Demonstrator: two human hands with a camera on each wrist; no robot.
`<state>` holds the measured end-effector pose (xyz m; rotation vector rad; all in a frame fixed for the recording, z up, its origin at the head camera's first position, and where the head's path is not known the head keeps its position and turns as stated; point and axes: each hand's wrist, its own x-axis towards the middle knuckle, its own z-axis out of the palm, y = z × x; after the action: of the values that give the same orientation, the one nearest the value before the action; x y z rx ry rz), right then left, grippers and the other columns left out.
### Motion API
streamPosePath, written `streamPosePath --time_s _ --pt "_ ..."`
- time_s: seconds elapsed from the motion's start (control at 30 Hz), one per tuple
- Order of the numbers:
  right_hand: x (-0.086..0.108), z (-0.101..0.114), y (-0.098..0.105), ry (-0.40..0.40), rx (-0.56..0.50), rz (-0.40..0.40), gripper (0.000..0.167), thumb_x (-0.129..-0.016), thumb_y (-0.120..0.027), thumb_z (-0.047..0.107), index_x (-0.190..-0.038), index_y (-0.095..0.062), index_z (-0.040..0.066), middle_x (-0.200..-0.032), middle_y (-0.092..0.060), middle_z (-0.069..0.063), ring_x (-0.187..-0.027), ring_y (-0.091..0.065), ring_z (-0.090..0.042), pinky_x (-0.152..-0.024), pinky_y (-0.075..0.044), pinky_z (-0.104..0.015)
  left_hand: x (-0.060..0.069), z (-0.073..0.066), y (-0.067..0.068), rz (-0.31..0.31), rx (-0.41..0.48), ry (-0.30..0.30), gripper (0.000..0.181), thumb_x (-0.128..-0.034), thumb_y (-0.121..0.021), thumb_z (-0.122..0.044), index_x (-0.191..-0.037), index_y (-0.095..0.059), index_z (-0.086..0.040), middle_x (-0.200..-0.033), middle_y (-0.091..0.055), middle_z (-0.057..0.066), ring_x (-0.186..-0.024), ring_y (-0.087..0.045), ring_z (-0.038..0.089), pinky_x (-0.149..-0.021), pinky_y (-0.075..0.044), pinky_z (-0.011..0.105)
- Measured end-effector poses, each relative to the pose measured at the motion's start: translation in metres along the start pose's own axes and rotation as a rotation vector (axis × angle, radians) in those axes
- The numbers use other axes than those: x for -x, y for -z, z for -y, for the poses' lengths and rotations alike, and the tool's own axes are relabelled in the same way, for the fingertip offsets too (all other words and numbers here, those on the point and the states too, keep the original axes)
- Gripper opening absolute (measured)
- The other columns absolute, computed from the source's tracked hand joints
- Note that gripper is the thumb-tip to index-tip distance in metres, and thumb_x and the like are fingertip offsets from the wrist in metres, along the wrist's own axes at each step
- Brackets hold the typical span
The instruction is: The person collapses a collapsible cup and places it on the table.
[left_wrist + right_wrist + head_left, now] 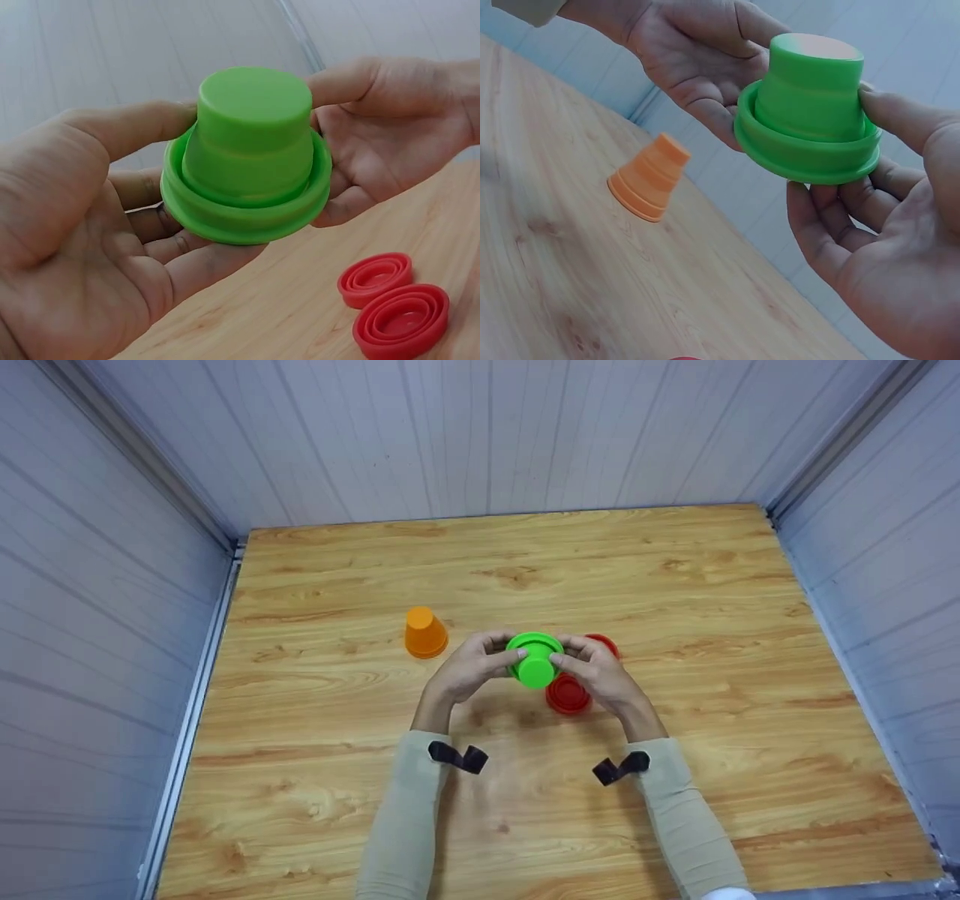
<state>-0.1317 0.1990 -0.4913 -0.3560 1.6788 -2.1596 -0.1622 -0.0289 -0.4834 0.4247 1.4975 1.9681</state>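
Grn cup base-up btwn hands

From the green cup, you can pass toward twelve o'clock over the table up to the back wall; the orange cup blocks you near half past nine, one red cup near three, a second red cup near half past four

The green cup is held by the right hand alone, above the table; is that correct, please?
Not quite: the head view shows both the left hand and the right hand holding the green cup above the table.
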Motion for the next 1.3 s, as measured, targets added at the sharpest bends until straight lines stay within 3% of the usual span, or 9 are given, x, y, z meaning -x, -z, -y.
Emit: streamPosePath --time_s 0.37,0.67,0.8,1.03,1.17,1.3 --pt "-0.001 0.006 -0.003 0.002 0.095 0.033 0.009 -0.094 -0.056 0.005 -0.101 -0.063 0.004 -0.092 -0.070 0.000 -0.083 -0.065 -0.009 -0.076 -0.055 -0.022 -0.001 -0.006 -0.005 -0.010 -0.120 0.037 0.013 -0.0911 -0.060 -0.008 -0.100 -0.056 0.001 -0.093 -0.062 0.006 -0.082 -0.064 0.014 -0.078 -0.058 0.030" --pt "-0.002 0.007 -0.006 0.019 0.201 -0.068 0.013 -0.093 -0.056 0.003 -0.104 -0.060 -0.001 -0.091 -0.067 0.002 -0.085 -0.063 -0.008 -0.075 -0.054 -0.020 -0.002 -0.010 -0.008 -0.039 -0.140 0.020 0.004 -0.0903 -0.053 0.001 -0.094 -0.053 -0.001 -0.095 -0.055 0.007 -0.081 -0.061 0.014 -0.071 -0.057 0.028" --pt "-0.003 0.006 -0.008 0.030 0.229 -0.115 0.011 -0.092 -0.056 0.001 -0.102 -0.059 -0.002 -0.089 -0.068 0.002 -0.084 -0.063 -0.008 -0.074 -0.054 -0.020 -0.001 -0.010 -0.006 -0.024 -0.109 0.004 0.004 -0.0944 -0.052 -0.004 -0.097 -0.053 -0.002 -0.097 -0.056 0.006 -0.083 -0.063 0.014 -0.074 -0.058 0.030" --pt "-0.004 0.006 -0.009 0.074 0.285 -0.195 0.019 -0.092 -0.057 0.000 -0.109 -0.060 -0.009 -0.090 -0.070 0.000 -0.083 -0.065 -0.010 -0.073 -0.055 -0.022 0.004 -0.005 0.001 0.058 0.091 -0.035 0.015 -0.0926 -0.050 -0.002 -0.107 -0.052 -0.001 -0.100 -0.057 0.006 -0.090 -0.059 0.015 -0.082 -0.056 0.028" --pt "-0.003 0.006 -0.007 0.076 0.298 -0.215 0.024 -0.092 -0.058 0.003 -0.114 -0.060 -0.009 -0.097 -0.068 0.000 -0.089 -0.064 -0.012 -0.077 -0.055 -0.023 0.007 -0.004 0.003 0.080 0.125 -0.061 0.023 -0.0894 -0.051 0.002 -0.112 -0.051 -0.001 -0.104 -0.057 0.006 -0.095 -0.060 0.016 -0.086 -0.054 0.029" --pt "-0.001 0.007 -0.005 0.081 0.231 -0.195 0.031 -0.093 -0.059 0.007 -0.120 -0.057 -0.009 -0.106 -0.066 -0.001 -0.097 -0.063 -0.013 -0.082 -0.054 -0.024 0.007 -0.003 0.003 0.077 0.132 -0.064 0.028 -0.0898 -0.052 0.005 -0.118 -0.048 0.003 -0.108 -0.057 0.007 -0.099 -0.060 0.017 -0.090 -0.054 0.031"
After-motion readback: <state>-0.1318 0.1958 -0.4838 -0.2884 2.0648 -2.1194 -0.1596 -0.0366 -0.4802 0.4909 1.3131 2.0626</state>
